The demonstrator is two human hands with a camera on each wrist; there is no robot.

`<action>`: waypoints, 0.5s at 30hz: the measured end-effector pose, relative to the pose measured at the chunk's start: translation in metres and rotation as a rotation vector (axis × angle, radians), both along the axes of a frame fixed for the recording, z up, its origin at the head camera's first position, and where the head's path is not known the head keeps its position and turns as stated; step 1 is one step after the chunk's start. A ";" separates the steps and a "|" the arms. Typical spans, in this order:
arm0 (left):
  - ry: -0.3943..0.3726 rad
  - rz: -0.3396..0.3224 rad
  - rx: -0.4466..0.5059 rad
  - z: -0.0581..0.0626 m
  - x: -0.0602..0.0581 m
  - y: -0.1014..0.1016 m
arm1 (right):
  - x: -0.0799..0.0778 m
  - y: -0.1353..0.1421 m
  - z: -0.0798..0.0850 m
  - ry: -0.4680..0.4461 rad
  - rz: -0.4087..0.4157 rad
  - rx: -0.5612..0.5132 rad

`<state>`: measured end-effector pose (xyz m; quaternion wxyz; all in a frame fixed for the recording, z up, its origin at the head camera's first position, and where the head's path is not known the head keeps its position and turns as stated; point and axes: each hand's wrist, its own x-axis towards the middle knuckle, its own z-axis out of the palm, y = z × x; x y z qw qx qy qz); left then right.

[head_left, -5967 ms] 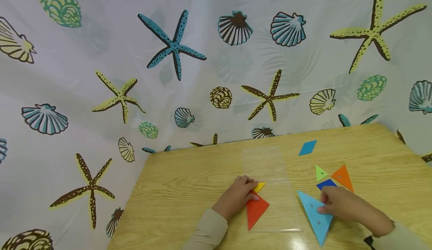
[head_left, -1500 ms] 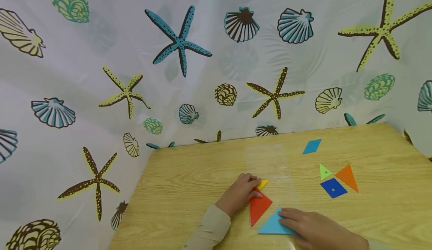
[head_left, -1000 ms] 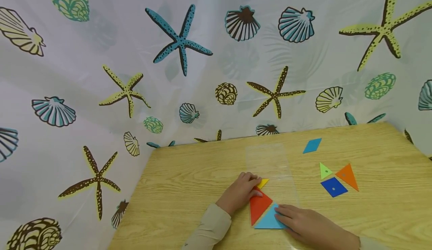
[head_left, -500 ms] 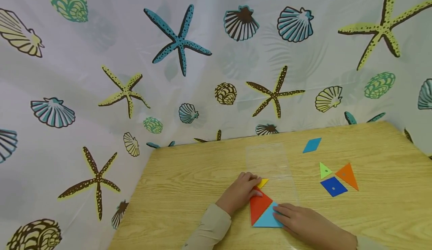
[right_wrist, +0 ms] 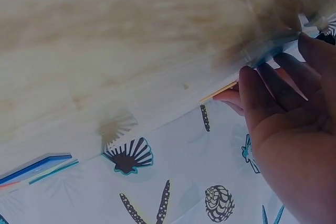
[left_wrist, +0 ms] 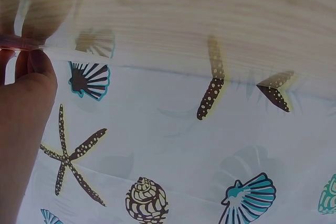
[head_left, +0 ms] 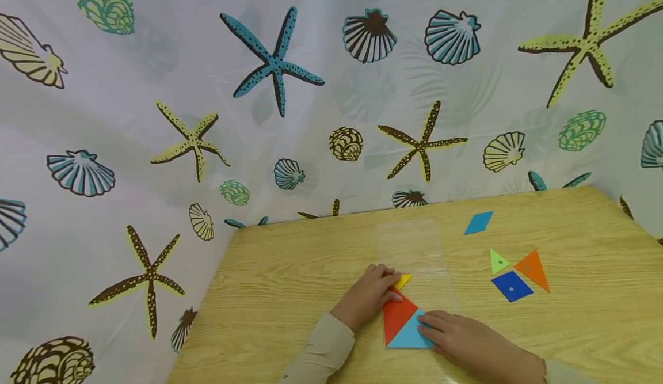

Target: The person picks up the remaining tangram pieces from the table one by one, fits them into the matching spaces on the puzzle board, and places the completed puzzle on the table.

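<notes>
In the head view my left hand (head_left: 366, 295) rests over the left side of the red triangle (head_left: 397, 318). Its thumb lies on the red, and its fingertips reach the small yellow triangle (head_left: 404, 281), partly hidden under them. My right hand (head_left: 466, 341) has its fingers on the right part of a light blue triangle (head_left: 411, 335), whose slanted edge lies along the red one's. Red and light blue lie at the near end of a clear plastic sheet (head_left: 409, 237). In the right wrist view the right hand's fingertips (right_wrist: 248, 74) sit low at the tabletop.
Right of the sheet lie a dark blue four-sided piece (head_left: 505, 292), a lime triangle (head_left: 498, 257) and an orange triangle (head_left: 541, 272). A blue rhombus (head_left: 479, 223) lies farther back. A shell-print curtain (head_left: 311, 136) hangs along the far edge of the wooden table (head_left: 290, 269).
The right hand has brought the light blue triangle left from beside the sheet and slid it against the red one. The dark blue piece is uncovered. The left hand keeps its place.
</notes>
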<state>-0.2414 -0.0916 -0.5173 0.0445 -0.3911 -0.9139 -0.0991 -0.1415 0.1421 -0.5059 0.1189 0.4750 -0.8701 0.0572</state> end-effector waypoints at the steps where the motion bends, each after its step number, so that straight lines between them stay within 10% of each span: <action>1: 0.004 -0.001 -0.003 0.000 0.000 0.000 | 0.000 0.000 0.000 -0.002 -0.001 -0.002; 15: -0.187 0.103 -0.179 0.006 0.008 0.012 | 0.001 -0.002 0.001 -0.061 -0.039 0.026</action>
